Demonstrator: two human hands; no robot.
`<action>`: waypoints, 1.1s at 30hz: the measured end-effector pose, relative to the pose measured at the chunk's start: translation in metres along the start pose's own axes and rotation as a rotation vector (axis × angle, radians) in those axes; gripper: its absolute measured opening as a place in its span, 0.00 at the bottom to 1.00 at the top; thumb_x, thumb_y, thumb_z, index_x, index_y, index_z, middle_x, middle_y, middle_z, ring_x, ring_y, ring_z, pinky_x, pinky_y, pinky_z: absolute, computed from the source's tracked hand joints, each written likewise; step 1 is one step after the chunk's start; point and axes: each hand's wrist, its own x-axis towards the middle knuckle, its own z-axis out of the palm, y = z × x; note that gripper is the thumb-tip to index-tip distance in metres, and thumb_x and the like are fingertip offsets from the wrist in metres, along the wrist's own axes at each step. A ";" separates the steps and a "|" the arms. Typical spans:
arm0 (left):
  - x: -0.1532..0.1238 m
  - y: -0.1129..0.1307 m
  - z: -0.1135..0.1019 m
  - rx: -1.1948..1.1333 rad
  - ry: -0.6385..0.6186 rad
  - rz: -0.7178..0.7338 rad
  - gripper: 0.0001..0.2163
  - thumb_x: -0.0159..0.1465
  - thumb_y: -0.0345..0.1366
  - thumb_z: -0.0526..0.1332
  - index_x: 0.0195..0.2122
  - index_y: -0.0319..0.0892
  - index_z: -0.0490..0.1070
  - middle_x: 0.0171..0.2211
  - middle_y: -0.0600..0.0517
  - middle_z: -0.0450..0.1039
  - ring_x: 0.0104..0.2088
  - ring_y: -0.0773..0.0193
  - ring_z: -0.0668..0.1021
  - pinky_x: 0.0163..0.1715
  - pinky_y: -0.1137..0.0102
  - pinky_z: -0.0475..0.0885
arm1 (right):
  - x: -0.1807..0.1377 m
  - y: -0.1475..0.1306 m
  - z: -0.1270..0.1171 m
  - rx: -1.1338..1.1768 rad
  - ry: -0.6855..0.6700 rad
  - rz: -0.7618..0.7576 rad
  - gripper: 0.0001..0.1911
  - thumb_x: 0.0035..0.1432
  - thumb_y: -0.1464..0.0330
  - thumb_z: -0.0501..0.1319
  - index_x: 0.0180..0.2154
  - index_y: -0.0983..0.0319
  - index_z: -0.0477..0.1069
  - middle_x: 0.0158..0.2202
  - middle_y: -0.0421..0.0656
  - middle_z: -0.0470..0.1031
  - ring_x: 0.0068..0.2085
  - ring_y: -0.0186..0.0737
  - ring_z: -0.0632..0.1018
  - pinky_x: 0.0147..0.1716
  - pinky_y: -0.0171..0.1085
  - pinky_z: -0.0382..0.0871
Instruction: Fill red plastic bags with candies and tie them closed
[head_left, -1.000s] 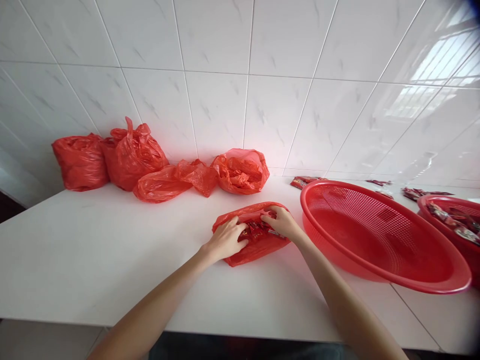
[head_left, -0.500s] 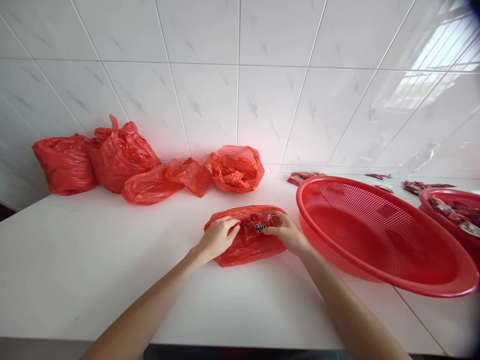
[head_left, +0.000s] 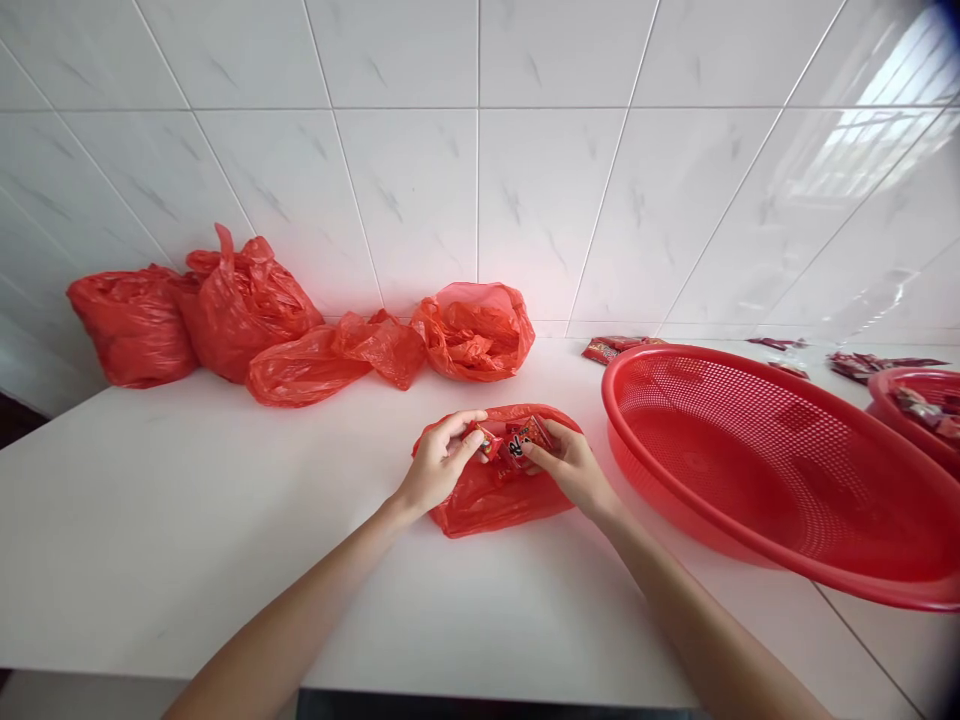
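An opened red plastic bag lies on the white counter in front of me, with both hands over its mouth. My left hand is closed on a small red snack packet, pinched between thumb and fingers. My right hand grips another red snack packet with black and white lettering, the thumb lying across its front. More red wrapping shows just under these packets, but I cannot make out how many pieces there are.
Right of the bag stands a large red plastic basket; a second red basket holding packets is beyond it. Red packets lie by the tiled wall. Filled red bags, a crumpled bag and an open bag line the back left.
My left hand has taken hold of a small red packet and lifted it a little. The packet in my right hand has tilted. The view has shifted slightly.
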 end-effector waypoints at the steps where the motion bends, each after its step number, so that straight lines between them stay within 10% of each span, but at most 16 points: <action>1: 0.000 0.002 0.000 -0.061 0.005 -0.013 0.16 0.67 0.44 0.59 0.51 0.41 0.70 0.41 0.49 0.79 0.37 0.61 0.81 0.45 0.64 0.76 | 0.000 0.002 0.001 -0.058 0.002 -0.027 0.19 0.56 0.54 0.66 0.42 0.61 0.74 0.39 0.45 0.77 0.40 0.47 0.78 0.39 0.44 0.76; 9: -0.001 0.010 0.005 -0.354 0.007 -0.109 0.11 0.62 0.42 0.65 0.36 0.41 0.67 0.34 0.53 0.74 0.35 0.60 0.82 0.48 0.59 0.76 | -0.005 0.001 0.006 -0.242 0.038 -0.215 0.15 0.60 0.60 0.63 0.47 0.57 0.74 0.47 0.44 0.78 0.48 0.46 0.77 0.49 0.44 0.71; 18: -0.007 0.014 0.012 -0.203 0.062 -0.028 0.11 0.59 0.40 0.67 0.30 0.42 0.67 0.33 0.54 0.71 0.37 0.65 0.76 0.44 0.68 0.73 | -0.014 -0.007 0.017 -0.196 0.044 -0.195 0.14 0.62 0.55 0.62 0.33 0.58 0.76 0.32 0.42 0.76 0.37 0.42 0.74 0.42 0.41 0.68; 33: -0.008 0.007 0.019 -0.446 -0.015 -0.071 0.14 0.56 0.36 0.71 0.44 0.42 0.76 0.39 0.51 0.79 0.41 0.61 0.79 0.48 0.64 0.75 | -0.019 -0.013 0.020 -0.173 0.098 -0.212 0.14 0.60 0.55 0.63 0.35 0.59 0.77 0.35 0.44 0.78 0.38 0.44 0.75 0.43 0.42 0.69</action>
